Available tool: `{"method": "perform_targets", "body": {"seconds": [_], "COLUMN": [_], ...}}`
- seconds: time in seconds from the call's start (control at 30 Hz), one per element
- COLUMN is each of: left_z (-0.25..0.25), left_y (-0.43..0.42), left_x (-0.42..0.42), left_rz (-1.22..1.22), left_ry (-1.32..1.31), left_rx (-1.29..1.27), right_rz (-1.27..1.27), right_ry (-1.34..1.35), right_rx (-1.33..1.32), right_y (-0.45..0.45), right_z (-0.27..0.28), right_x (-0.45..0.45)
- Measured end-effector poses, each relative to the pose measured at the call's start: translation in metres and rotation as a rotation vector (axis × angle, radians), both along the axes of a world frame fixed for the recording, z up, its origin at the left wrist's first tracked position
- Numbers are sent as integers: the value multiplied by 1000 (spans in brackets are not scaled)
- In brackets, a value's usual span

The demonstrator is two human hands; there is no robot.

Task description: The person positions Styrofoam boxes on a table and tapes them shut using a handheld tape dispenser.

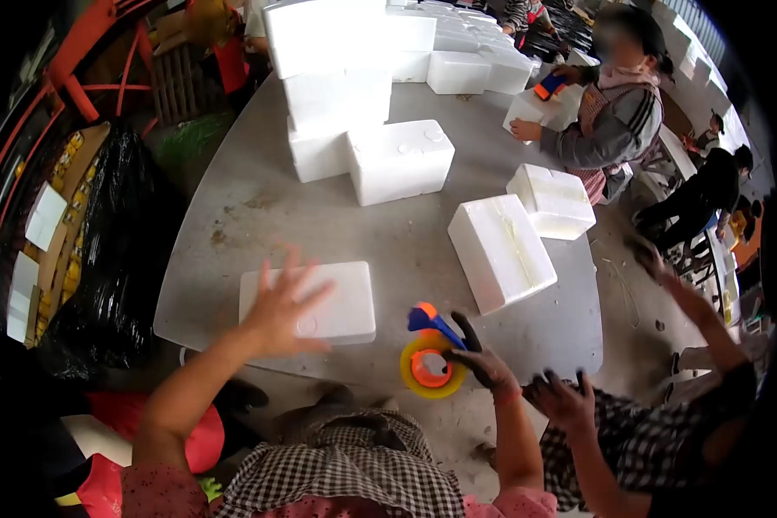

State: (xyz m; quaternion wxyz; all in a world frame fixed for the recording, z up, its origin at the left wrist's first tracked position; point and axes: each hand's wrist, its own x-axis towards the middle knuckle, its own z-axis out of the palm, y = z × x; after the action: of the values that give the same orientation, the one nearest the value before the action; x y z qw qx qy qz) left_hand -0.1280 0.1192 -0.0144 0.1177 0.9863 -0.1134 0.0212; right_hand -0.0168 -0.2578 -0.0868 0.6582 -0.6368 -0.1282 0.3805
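My left hand (287, 306) is bare, with its fingers spread over a white foam box (345, 302) that lies near the table's front edge. Whether it touches the box I cannot tell. In my right hand (483, 367), which wears a dark glove, is a tape dispenser (445, 326) with a blue handle and an orange tip. A yellow tape roll (407, 367) on an orange hub hangs below the handle, at the front edge. To the right stand two taped foam boxes (502, 252) (551, 200).
Foam boxes (341, 99) are stacked toward the back of the grey table (259, 181). A co-worker (617, 112) at the far right handles a box with a dispenser. Another person's hands (565, 401) are close to my right. Black plastic (116, 250) lies at left.
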Motion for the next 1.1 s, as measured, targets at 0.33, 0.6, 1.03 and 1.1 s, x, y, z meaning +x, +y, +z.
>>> {"method": "perform_targets", "body": {"seconds": [0.33, 0.6, 1.03, 1.1], "left_z": [-6, -9, -9, 18], "left_y": [-25, -25, -31, -65], "left_x": [3, -2, -5, -18], "left_rz": [-95, -76, -163, -235], "left_ry": [26, 28, -137, -272], "left_rx": [237, 243, -23, -120], "right_rz": [460, 521, -133, -196], "right_ry": [130, 142, 329, 258], "right_rx": [240, 201, 337, 404], "right_y": [96, 75, -41, -40], "right_z": [-11, -15, -19, 5], "right_x": [109, 102, -85, -78]}}
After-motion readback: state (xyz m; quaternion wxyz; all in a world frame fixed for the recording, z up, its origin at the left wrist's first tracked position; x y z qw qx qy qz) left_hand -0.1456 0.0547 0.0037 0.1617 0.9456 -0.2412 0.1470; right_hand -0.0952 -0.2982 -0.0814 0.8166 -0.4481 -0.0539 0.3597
